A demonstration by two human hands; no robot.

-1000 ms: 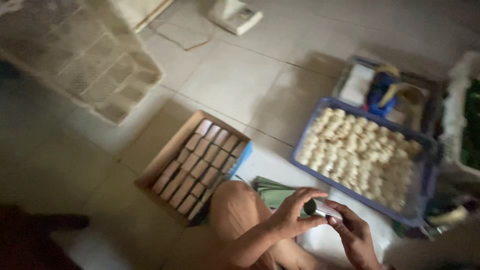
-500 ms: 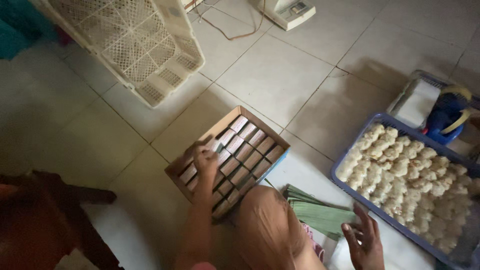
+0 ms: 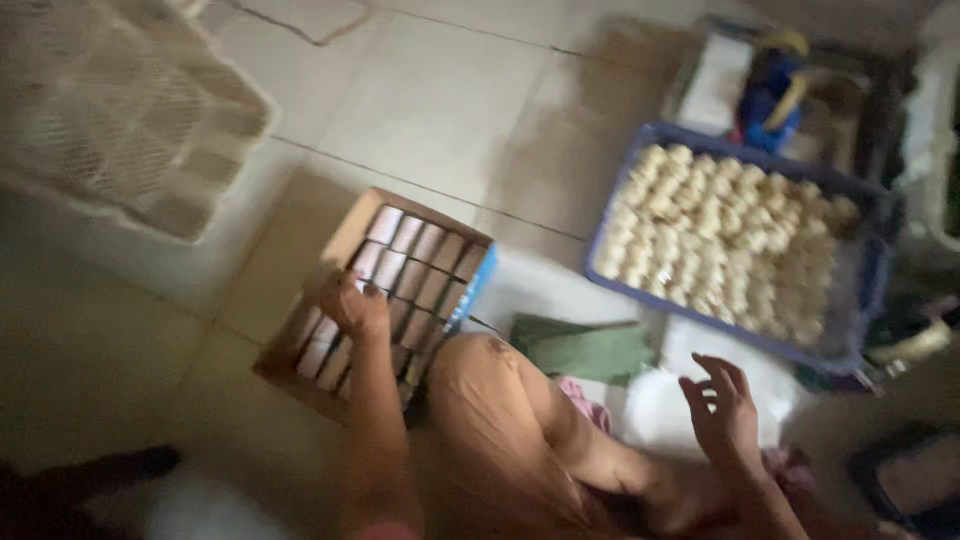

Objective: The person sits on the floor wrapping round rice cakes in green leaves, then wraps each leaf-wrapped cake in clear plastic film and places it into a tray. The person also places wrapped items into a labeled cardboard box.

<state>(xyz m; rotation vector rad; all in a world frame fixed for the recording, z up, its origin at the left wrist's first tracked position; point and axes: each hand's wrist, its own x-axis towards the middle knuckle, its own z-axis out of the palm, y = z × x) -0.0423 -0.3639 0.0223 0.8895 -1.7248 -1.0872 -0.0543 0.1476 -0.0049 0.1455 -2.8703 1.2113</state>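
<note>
Our left hand (image 3: 352, 305) presses into the cardboard box (image 3: 375, 290) on the floor, fingers curled on a wrapped piece among nearly full rows. Our right hand (image 3: 722, 410) hovers open and empty near the blue tray (image 3: 868, 300), heaped with pale unwrapped pieces (image 3: 725, 240).

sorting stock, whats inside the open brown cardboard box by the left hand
The open brown cardboard box holds rows of small pale rectangular packets. The left hand covers a few; anything beneath them is hidden.

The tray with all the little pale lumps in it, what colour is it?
The tray is blue, seen in the head view, the only one.
</note>
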